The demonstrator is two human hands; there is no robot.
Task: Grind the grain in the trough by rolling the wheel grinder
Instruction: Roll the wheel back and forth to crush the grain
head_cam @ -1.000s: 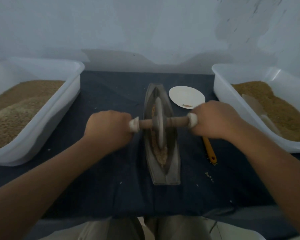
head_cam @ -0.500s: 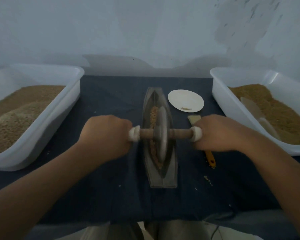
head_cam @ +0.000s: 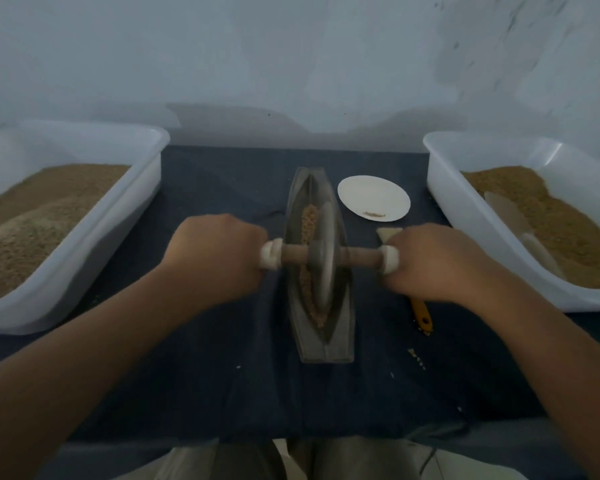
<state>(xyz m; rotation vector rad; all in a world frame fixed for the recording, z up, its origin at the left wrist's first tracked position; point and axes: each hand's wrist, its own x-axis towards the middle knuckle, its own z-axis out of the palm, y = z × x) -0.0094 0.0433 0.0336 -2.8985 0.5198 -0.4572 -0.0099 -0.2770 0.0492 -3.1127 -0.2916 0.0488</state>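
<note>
Head view: left hand and right hand are each gripping 1 end of the wooden-axled grey wheel grinder, standing mid-trough in the long grey trough over tan grain. Advisable: even downward pressure, axle level, wheel tracking the groove.

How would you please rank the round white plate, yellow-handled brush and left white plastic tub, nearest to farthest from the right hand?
1. Yellow-handled brush, beneath the right hand.
2. Round white plate, ahead-left.
3. Left white plastic tub, far left.
</note>
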